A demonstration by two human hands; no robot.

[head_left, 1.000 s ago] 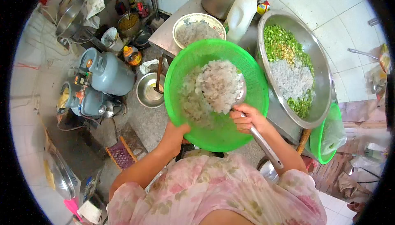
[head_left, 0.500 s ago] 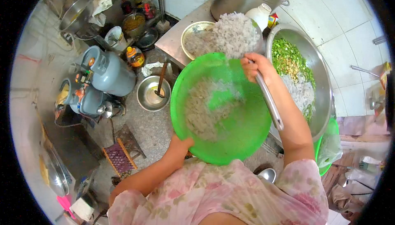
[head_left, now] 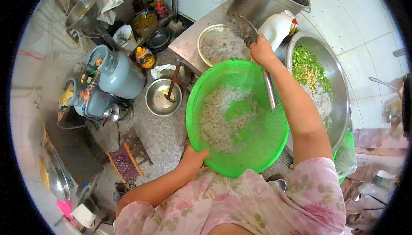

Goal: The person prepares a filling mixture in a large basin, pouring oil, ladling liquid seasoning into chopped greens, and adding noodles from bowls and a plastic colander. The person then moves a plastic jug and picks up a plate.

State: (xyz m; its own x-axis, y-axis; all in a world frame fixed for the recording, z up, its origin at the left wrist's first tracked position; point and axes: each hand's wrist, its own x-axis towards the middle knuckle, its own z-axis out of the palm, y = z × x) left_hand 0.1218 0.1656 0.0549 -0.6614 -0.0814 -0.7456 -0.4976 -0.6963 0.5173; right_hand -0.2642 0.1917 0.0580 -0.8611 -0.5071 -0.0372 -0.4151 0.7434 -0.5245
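Note:
My left hand (head_left: 193, 163) grips the near left rim of a green plastic colander (head_left: 267, 149), held tilted in front of my body. Pale, finely chopped food (head_left: 219, 117) lies inside it. In my right hand (head_left: 262, 51) is the long metal handle of a skimmer (head_left: 270, 90). Its dark perforated head, partly hidden by my hand, is tipped on edge beside a round basin (head_left: 201, 37) that holds similar pale food (head_left: 227, 47). To the right, a large steel bowl (head_left: 341, 84) contains chopped greens (head_left: 307, 63), tan bits and more pale food.
Behind the basin stand a tall steel pot (head_left: 257, 3) and a white jug (head_left: 277, 26). Gas cylinders (head_left: 122, 74), an oil bottle (head_left: 145, 57), a steel bowl with a wooden-handled tool (head_left: 161, 106) and a low stool (head_left: 124, 162) are on the left floor.
The heaped pale food has left the skimmer, and its head now tips near the basin. My right hand has moved slightly up; the colander sits a little further right in view.

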